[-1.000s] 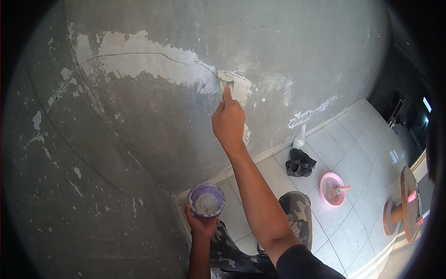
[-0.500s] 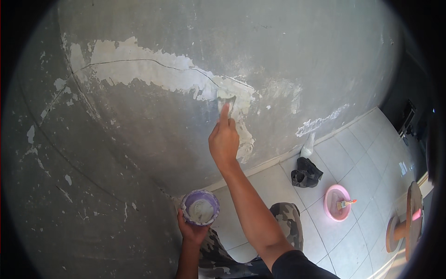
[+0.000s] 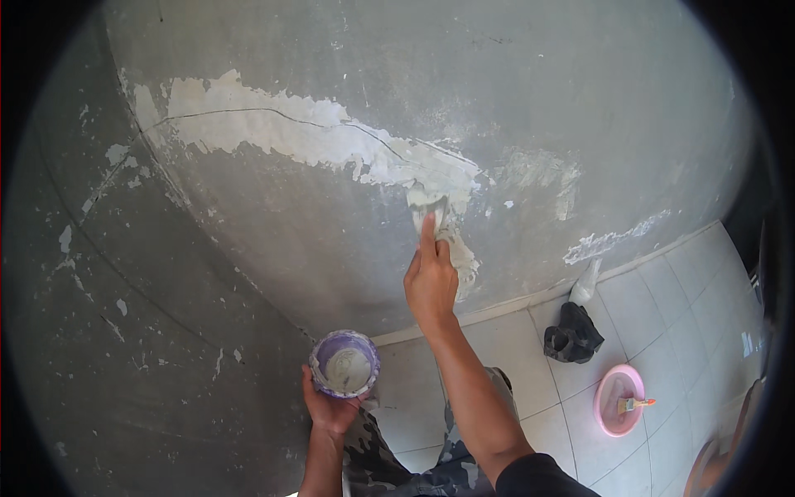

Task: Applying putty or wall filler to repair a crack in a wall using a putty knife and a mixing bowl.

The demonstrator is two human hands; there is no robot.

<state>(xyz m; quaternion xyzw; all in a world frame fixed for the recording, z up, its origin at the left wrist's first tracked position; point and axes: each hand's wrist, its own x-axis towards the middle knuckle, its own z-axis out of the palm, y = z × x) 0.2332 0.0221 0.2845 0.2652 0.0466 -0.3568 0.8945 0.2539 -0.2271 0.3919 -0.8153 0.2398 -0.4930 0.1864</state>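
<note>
My right hand (image 3: 432,286) grips a putty knife (image 3: 429,207), its index finger stretched along the blade. The blade lies against the grey wall, at the lower edge of a pale patch of filler (image 3: 273,124) through which a thin dark crack line runs. Below and to the left, my left hand (image 3: 331,406) holds a purple bowl (image 3: 318,358) from underneath, its fingers around the base. Whitish paste (image 3: 348,370) sits in the bottom of the bowl, and some is smeared on its rim.
On the tiled floor (image 3: 530,422) to the right stands a pink basin (image 3: 600,414) with a paintbrush (image 3: 631,404) in it. A black plastic bag (image 3: 571,333) lies near the wall base, beside a whitish bag (image 3: 585,283). The left wall (image 3: 166,348) meets the main wall at a corner.
The putty knife has slid a little down the wall, and more whitish paste shows at its blade. My left hand and the bowl have shifted slightly left. The view has moved too.
</note>
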